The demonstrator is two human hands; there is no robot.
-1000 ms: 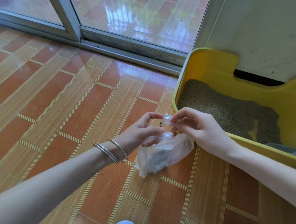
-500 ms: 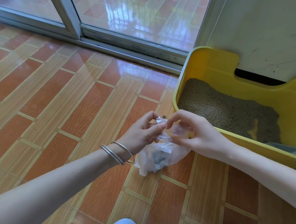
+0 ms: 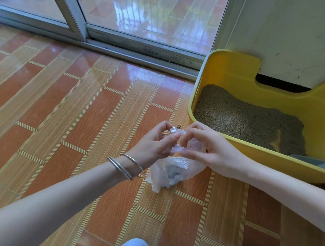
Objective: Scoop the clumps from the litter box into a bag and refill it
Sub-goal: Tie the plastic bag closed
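Hands sit closer than a second ago, fingertips almost meeting. Left hand (image 3: 155,142) and right hand (image 3: 207,148) both curl and pinch the twisted neck of the bag (image 3: 159,180), clumps (image 3: 172,174) inside, on the floor (image 3: 81,108) just beside the litter box (image 3: 230,67). I judge tying-off; next I need a firm pull, then refill.

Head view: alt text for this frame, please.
The left hand and right hand pinch the top of a clear plastic bag of dark clumps on the tiled floor beside a yellow litter box holding litter. Two bangles circle the left wrist; a glass door stands behind.
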